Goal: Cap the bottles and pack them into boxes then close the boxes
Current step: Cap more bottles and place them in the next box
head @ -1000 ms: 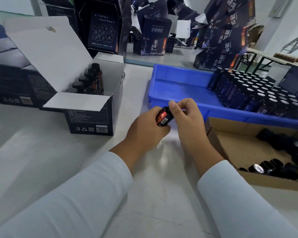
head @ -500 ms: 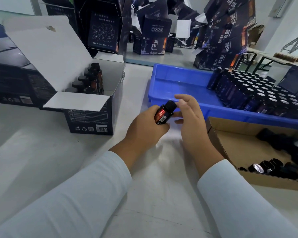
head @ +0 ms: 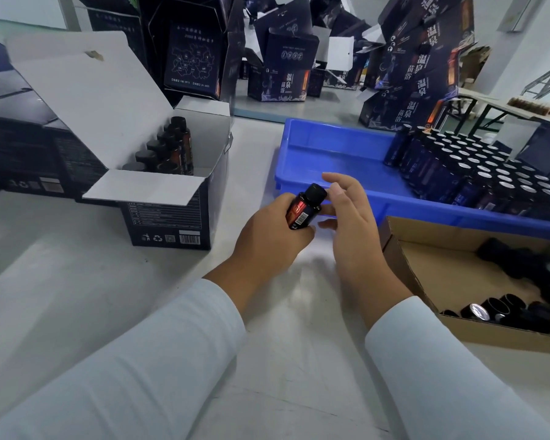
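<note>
Bottle (head: 305, 208) sat tilted in the left hand (head: 272, 235), whose fingers were curled round its labelled body, above the white table (head: 61, 281) and just in front of the blue tray (head: 334, 154). Its black cap (head: 315, 192) was on the neck. The right hand (head: 351, 223) lay just beside the cap with fingers loosely spread, holding nothing; a second earlier those fingers had been pinched on the cap, so they had let go. Judged from this, capping of this bottle was finished and packing was the next step.

To the right, a cardboard tray (head: 426, 249) held loose caps (head: 502, 308). To the left stood the open box (head: 169, 214), flaps raised, with a row of capped bottles (head: 169, 147) inside and room left over. Farther back, the blue tray carried many upright bottles (head: 477, 176) at its right end. Beyond it, dark printed cartons (head: 426, 74) were stacked unevenly, several with flaps open. A folding table (head: 496, 106) stood at far right.
</note>
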